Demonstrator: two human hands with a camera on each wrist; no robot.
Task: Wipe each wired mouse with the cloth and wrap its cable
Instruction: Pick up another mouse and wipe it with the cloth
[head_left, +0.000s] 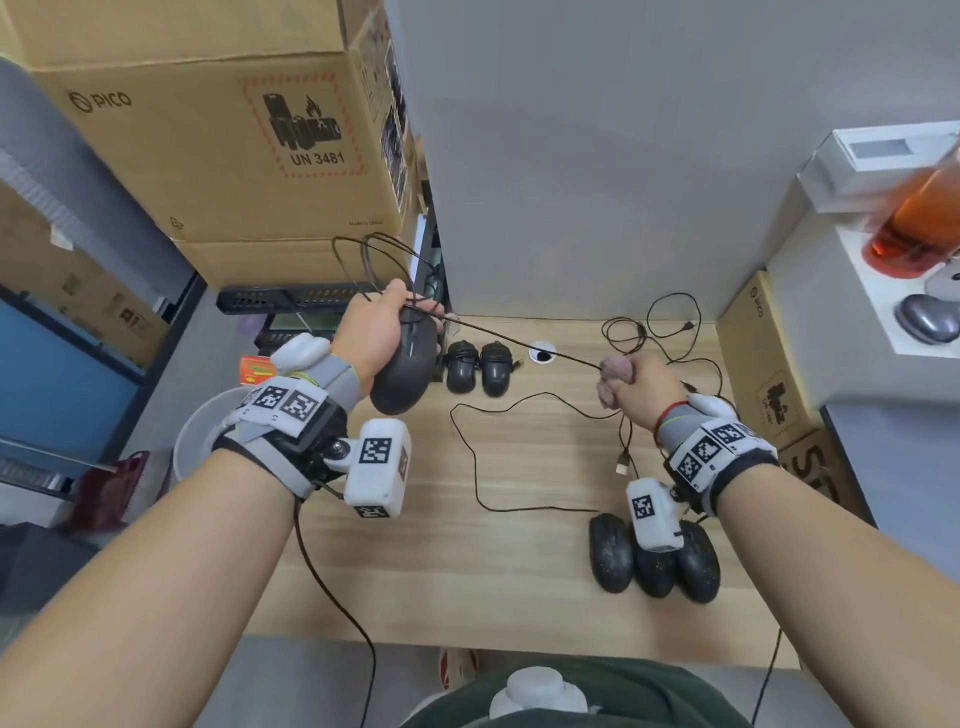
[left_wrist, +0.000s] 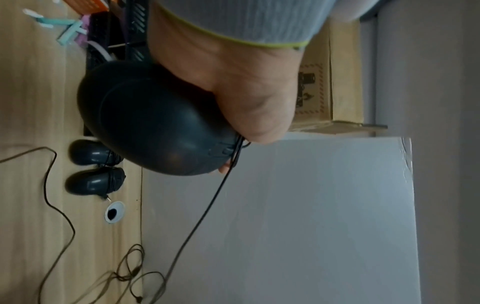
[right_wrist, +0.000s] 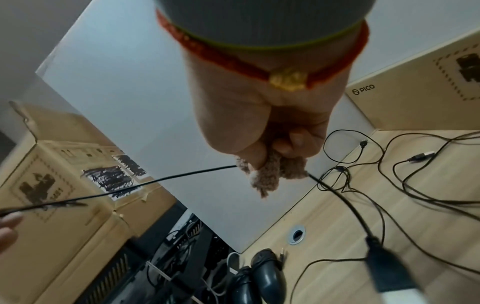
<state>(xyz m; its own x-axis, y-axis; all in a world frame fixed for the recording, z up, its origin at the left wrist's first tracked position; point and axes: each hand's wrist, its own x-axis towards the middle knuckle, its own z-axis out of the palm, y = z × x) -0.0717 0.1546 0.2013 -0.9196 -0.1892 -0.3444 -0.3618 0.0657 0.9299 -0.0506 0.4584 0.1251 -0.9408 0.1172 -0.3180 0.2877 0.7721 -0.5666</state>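
1. The left hand (head_left: 375, 332) keeps a clenched grip round a dark wired mouse (head_left: 405, 371), lifted clear of the tabletop (head_left: 519, 587), with a few loops of cable (head_left: 519, 343) gathered at its fingers. Best to hold the mouse steady as the anchor, thumb pinning the loops so they cannot slip.
2. Just behind it, two mice (head_left: 478, 366) already wrapped lie side by side on the tabletop.
3. The cable runs taut across to the right hand (head_left: 641, 389), whose grip is closed on the pinkish cloth (head_left: 615, 371) with the cable passing through it; the USB plug (right_wrist: 389, 273) hangs below. I judge the cable is being wiped: draw the cloth evenly toward the plug, lightly enough not to tug the loops.
4. Three unwiped mice (head_left: 654, 564) wait near the right wrist, their loose cables (head_left: 670, 332) tangled nearby; keep the plug out of them.
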